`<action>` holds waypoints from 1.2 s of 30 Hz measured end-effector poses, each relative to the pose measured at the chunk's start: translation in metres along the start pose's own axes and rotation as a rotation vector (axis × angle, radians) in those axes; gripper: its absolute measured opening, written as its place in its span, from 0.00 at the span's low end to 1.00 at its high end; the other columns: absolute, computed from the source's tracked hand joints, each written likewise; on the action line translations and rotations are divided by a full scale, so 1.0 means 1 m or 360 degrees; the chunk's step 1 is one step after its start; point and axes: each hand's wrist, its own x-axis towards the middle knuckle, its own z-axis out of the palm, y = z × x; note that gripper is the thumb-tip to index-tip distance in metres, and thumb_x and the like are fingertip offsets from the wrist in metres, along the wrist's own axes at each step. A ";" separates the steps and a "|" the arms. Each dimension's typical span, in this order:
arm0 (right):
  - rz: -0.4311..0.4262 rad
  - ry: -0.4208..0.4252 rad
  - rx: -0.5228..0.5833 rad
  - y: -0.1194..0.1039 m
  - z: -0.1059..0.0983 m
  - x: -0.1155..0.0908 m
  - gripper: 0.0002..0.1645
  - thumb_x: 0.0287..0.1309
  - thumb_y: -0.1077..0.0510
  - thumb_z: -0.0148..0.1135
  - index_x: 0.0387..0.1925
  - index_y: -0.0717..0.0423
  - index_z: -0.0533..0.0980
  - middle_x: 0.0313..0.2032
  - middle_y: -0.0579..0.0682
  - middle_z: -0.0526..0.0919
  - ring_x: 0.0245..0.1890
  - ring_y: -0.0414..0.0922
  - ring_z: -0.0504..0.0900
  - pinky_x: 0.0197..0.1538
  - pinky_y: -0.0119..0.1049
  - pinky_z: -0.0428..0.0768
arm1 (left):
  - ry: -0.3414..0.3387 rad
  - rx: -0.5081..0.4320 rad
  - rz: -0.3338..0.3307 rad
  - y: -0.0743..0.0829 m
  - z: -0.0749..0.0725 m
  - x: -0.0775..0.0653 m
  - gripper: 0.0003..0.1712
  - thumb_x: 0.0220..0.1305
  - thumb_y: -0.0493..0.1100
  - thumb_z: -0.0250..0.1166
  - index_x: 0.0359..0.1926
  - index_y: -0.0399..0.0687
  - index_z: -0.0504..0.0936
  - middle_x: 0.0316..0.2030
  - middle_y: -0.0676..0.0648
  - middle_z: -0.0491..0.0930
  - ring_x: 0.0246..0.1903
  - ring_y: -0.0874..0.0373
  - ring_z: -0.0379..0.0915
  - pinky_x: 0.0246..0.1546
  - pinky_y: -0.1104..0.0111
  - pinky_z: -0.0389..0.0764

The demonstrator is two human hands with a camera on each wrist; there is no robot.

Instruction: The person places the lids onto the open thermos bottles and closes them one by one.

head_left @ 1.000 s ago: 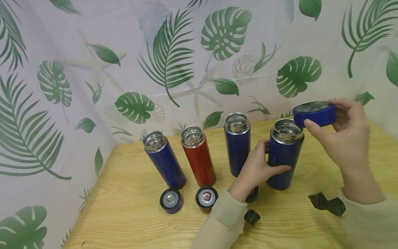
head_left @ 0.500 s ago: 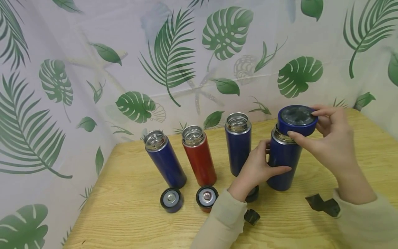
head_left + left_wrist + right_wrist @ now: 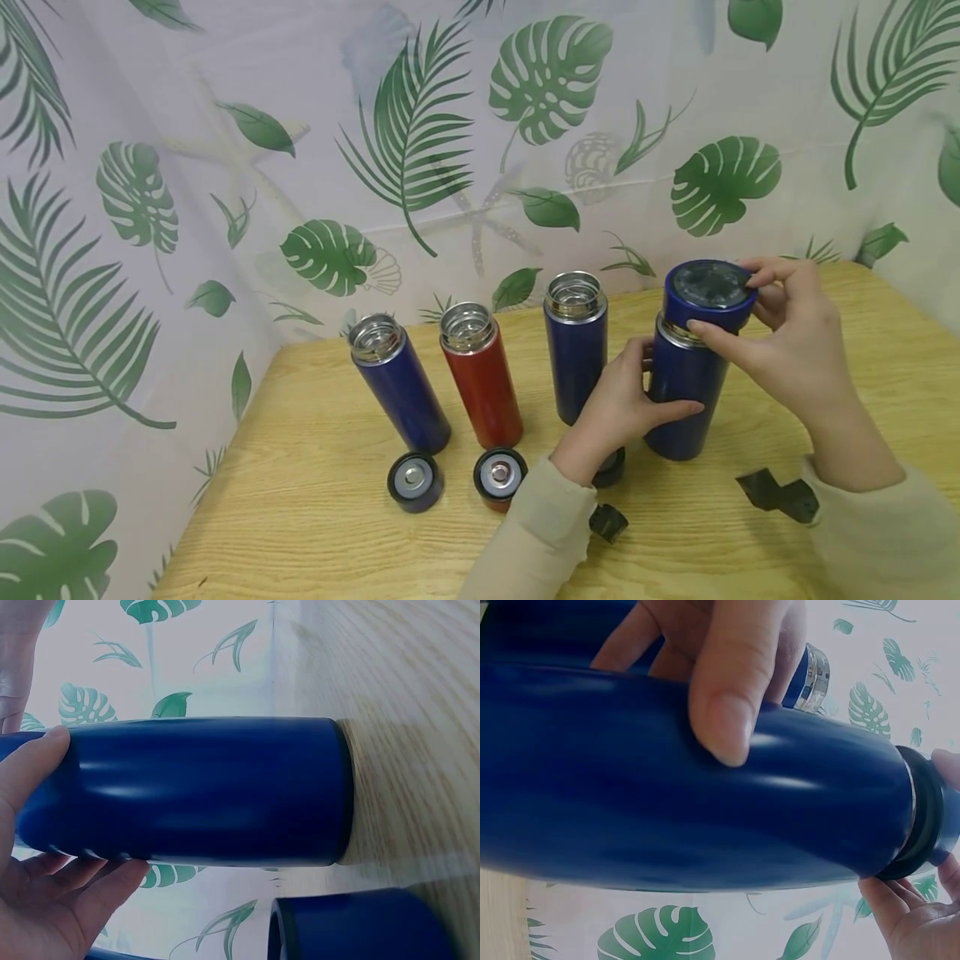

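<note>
My left hand (image 3: pixel 618 406) grips the upright blue vacuum flask (image 3: pixel 684 404) at the far right, thumb across its front. My right hand (image 3: pixel 798 346) pinches a blue lid (image 3: pixel 708 312) with a dark, shiny top between thumb and fingers. The lid sits over the flask's mouth, and a strip of the steel neck (image 3: pixel 678 335) shows below it. In the right wrist view, the lid's black rim (image 3: pixel 922 814) meets the flask's end; whether the threads have caught, I cannot tell. The left wrist view shows the flask's base (image 3: pixel 341 791) on the table.
To the left stand three lidless flasks: one blue (image 3: pixel 577 358), one red (image 3: pixel 483 387), one blue (image 3: pixel 405 396). Before them lie upturned lids, one blue (image 3: pixel 415 482), one red-sided (image 3: pixel 498 479), and another dark lid (image 3: pixel 609 468) partly behind my left wrist. A leaf-patterned cloth (image 3: pixel 315 150) hangs behind the table.
My right hand has brought the blue lid left and down from beside the flask onto its mouth. The left hand has kept its grip on the flask.
</note>
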 end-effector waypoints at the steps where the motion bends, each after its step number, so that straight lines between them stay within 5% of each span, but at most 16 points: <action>1: -0.0004 -0.0009 -0.0007 0.000 0.000 0.000 0.34 0.30 0.76 0.69 0.39 0.72 0.56 0.46 0.40 0.65 0.44 0.29 0.70 0.48 0.22 0.68 | 0.0000 0.0001 -0.0001 0.000 0.000 0.000 0.41 0.45 0.51 0.69 0.58 0.52 0.59 0.53 0.54 0.67 0.49 0.64 0.67 0.44 0.74 0.70; 17: 0.0082 -0.0127 -0.0158 0.005 -0.001 -0.001 0.37 0.31 0.71 0.72 0.40 0.70 0.57 0.46 0.45 0.64 0.42 0.24 0.66 0.48 0.21 0.67 | -0.0004 0.0040 -0.0001 0.001 0.002 -0.001 0.41 0.45 0.52 0.69 0.59 0.52 0.58 0.53 0.54 0.67 0.49 0.64 0.67 0.43 0.75 0.71; 36: 0.0023 -0.0237 -0.0187 0.004 -0.003 0.000 0.33 0.31 0.71 0.71 0.36 0.68 0.57 0.43 0.45 0.65 0.41 0.23 0.65 0.44 0.13 0.63 | 0.0002 0.0065 -0.0008 0.001 0.001 0.000 0.42 0.45 0.53 0.69 0.59 0.53 0.58 0.53 0.54 0.67 0.49 0.65 0.66 0.43 0.75 0.70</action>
